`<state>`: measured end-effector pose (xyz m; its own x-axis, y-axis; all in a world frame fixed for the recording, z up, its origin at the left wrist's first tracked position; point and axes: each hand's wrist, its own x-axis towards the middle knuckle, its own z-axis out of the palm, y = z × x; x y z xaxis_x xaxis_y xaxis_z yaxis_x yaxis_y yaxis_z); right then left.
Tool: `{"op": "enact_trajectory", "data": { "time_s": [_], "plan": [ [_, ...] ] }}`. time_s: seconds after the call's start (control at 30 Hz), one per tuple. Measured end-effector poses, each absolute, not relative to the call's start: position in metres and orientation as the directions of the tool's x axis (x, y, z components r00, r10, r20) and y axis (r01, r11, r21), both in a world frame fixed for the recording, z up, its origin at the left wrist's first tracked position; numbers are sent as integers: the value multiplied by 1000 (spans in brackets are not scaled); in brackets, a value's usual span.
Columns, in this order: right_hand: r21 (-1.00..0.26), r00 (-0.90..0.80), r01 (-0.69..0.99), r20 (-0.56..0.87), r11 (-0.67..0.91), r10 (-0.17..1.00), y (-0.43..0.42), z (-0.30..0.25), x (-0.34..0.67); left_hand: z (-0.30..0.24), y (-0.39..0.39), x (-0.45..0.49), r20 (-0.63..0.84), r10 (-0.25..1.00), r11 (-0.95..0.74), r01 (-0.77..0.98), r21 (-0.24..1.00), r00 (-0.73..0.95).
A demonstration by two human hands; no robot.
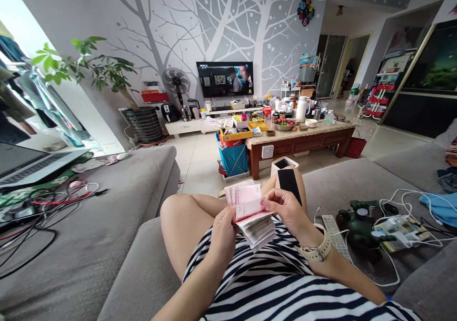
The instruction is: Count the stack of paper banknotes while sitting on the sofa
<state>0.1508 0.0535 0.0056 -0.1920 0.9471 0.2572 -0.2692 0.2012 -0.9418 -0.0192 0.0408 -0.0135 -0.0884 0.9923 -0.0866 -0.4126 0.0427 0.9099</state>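
Observation:
I sit on a grey sofa (135,268) with a thick stack of pink banknotes (250,214) over my lap. My left hand (223,233) is closed around the stack's left side from below. My right hand (287,206), with a beige watch on its wrist, pinches the top note near its right edge, and that note is peeled up from the pile. A black phone (289,184) lies on my right knee just beyond the hands.
A laptop (32,164) and tangled cables (39,202) lie on the sofa to my left. A remote (335,235), a dark toy figure (360,225) and a power strip (400,225) lie to my right. Ahead stand a cluttered wooden coffee table (300,137), a blue bin, a television and a fan.

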Motion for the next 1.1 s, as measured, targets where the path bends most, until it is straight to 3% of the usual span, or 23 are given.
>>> {"op": "enact_trajectory", "data": {
  "time_s": [0.77,1.1],
  "plan": [
    [-891,-19,-415,212,185,977,34,-35,136,-37,25,-9,-170,979,79,-554,828,-114],
    [-871,-67,-475,178,125,982,36,-46,135,-42,25,-12,-177,974,62,-581,812,-144]
  ]
}}
